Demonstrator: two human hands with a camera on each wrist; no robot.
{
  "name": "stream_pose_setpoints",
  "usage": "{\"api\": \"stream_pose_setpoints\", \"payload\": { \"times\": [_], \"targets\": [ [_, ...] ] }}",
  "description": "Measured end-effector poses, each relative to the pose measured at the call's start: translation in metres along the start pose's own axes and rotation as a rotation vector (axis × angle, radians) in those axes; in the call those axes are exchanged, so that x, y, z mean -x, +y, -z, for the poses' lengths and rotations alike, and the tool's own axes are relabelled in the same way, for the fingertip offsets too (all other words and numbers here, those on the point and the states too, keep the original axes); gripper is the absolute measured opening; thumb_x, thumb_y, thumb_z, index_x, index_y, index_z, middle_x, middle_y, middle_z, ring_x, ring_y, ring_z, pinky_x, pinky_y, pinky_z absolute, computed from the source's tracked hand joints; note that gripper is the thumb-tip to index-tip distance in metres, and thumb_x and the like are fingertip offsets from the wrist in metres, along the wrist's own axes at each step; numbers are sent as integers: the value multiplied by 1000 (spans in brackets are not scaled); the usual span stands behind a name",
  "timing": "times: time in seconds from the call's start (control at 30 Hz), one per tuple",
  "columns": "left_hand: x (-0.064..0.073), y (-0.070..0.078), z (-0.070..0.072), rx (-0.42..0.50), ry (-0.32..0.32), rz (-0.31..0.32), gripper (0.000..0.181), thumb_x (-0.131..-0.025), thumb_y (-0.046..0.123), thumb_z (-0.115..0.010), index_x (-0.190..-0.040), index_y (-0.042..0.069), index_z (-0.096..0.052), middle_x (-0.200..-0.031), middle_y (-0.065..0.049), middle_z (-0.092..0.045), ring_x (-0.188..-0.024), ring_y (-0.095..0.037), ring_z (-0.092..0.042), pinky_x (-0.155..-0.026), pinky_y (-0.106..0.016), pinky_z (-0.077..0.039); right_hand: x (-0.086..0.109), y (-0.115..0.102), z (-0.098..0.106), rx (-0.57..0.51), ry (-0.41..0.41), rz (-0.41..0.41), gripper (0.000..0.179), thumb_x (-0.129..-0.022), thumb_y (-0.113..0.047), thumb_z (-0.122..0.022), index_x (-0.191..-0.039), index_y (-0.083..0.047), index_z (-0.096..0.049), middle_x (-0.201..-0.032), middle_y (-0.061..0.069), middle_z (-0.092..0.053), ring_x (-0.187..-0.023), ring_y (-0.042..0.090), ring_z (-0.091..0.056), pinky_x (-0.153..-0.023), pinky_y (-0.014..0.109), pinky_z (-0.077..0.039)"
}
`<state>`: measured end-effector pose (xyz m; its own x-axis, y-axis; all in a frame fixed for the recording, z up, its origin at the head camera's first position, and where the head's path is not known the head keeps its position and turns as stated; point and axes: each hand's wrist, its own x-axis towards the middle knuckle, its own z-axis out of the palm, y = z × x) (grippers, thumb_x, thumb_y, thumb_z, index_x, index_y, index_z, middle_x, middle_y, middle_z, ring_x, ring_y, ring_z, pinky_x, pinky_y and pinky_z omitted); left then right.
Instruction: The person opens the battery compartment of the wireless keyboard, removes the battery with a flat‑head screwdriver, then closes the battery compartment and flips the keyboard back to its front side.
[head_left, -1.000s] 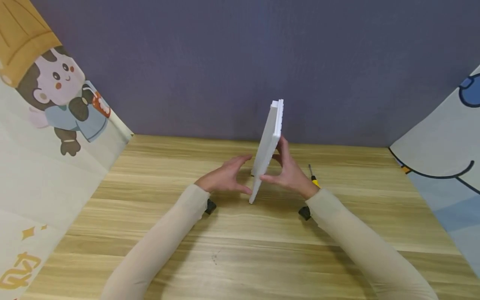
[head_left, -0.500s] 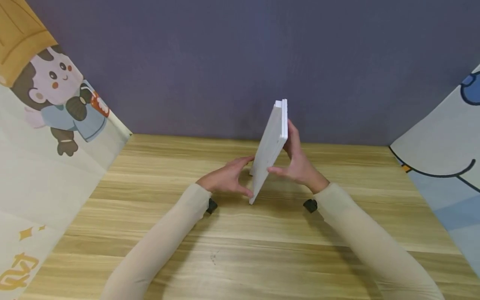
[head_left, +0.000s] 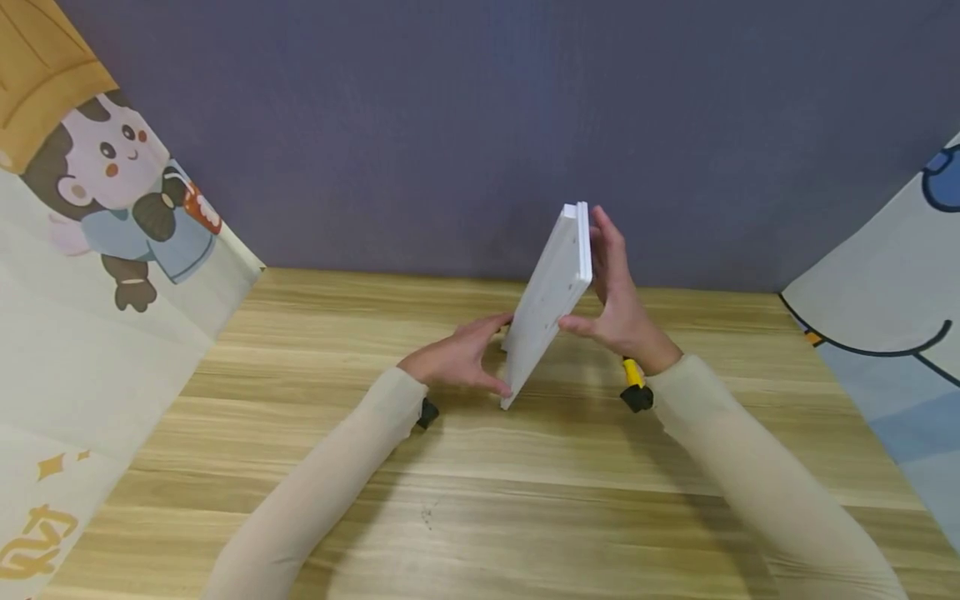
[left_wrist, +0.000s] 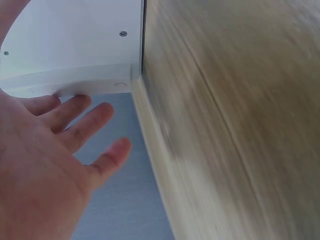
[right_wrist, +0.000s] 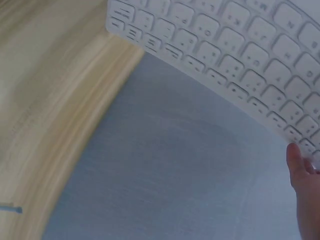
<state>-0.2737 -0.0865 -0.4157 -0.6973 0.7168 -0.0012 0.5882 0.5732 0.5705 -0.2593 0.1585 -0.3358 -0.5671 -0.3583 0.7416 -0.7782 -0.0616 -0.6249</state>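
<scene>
A white keyboard (head_left: pixel 549 287) stands on one short end on the wooden table, leaning right. Its back, with small screws, faces left; the keys (right_wrist: pixel 207 50) show in the right wrist view. Low on the keyboard, my left hand (head_left: pixel 461 357) spans its width, thumb at the near long edge and fingers at the far one. The left wrist view shows those fingers (left_wrist: pixel 75 107) fairly straight, some tips against the raised rear strip. Higher up, my right hand (head_left: pixel 621 312) holds the keyboard by its long edges, thumb on the near side, other fingers reaching up behind.
A screwdriver with a yellow handle (head_left: pixel 633 372) lies on the table (head_left: pixel 450 533), partly hidden by my right wrist. A dark grey-blue wall panel (head_left: pixel 375 150) rises behind the table. Printed cloths flank it left and right.
The right hand has moved up and to the right along the keyboard. The keyboard's top has tipped right, showing more of its back. The left hand stays low, shifted slightly right.
</scene>
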Motion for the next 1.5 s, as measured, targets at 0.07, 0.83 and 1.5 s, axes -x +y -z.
{"api": "stream_pose_setpoints", "payload": {
  "times": [0.07, 0.83, 1.5],
  "targets": [
    [0, 0, 0, 1, -9, 0, 118, -66, 58, -78, -152, 14, -11, -153, -2, -22, -138, -14, -20, -111, -46, -15, -2, -2, 2, 0, 0, 13, 122, -67, -46, -83, -151, -7, -3, -141, 18, -31, -122, 35, -35, -103, 40, -34],
    [2, 6, -3, 38, -103, 72, 126, -64, 61, -77, -153, 19, 1, -157, -1, -10, -141, -18, -9, -110, -54, -6, 8, -22, 24, 86, -3, -12, 104, -68, -46, -82, -140, 6, -27, -149, 19, -22, -127, 31, -34, -101, 35, -33],
    [25, -5, 18, 23, -101, 176, 123, -65, 50, -83, -153, 18, -3, -152, -6, -19, -135, -18, -25, -105, -35, -31, 12, -44, 34, 146, -135, -61, 85, -73, -17, -82, -130, 19, -29, -142, 36, -21, -134, 32, -27, -106, 31, -29]
  ]
}}
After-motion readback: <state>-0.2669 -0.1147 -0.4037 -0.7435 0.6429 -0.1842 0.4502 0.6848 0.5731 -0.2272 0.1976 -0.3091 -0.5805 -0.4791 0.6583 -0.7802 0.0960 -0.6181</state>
